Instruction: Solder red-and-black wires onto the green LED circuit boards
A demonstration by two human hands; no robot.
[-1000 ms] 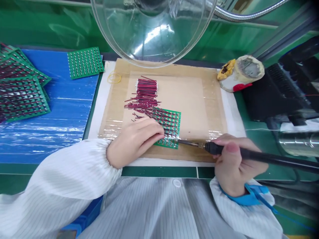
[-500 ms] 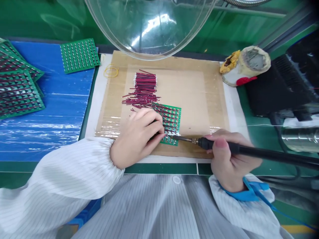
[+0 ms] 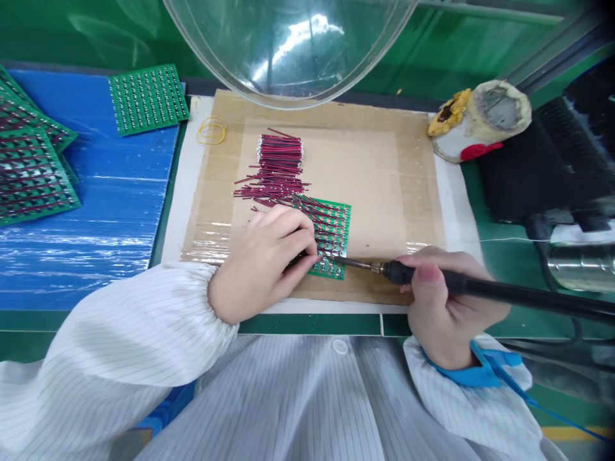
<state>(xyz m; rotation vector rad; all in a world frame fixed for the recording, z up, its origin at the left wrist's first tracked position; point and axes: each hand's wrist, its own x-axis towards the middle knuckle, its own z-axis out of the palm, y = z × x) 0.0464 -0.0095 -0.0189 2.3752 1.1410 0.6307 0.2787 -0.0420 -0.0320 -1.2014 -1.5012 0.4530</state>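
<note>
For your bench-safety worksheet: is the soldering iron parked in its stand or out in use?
Out in use. The right hand grips the soldering iron, its tip at the green circuit board beside the left hand.

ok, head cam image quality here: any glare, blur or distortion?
Head view: glare on the clear dome and on the blue sheet; soldering iron handle and the right edge smeared; wide-angle bowing toward the corners; left hand and circuit board sharp.

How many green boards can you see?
At least 4. One green board lies on the cardboard under the left hand. One bare board lies on the blue sheet. Two or more wired boards overlap at the left edge; more may be hidden.
</note>
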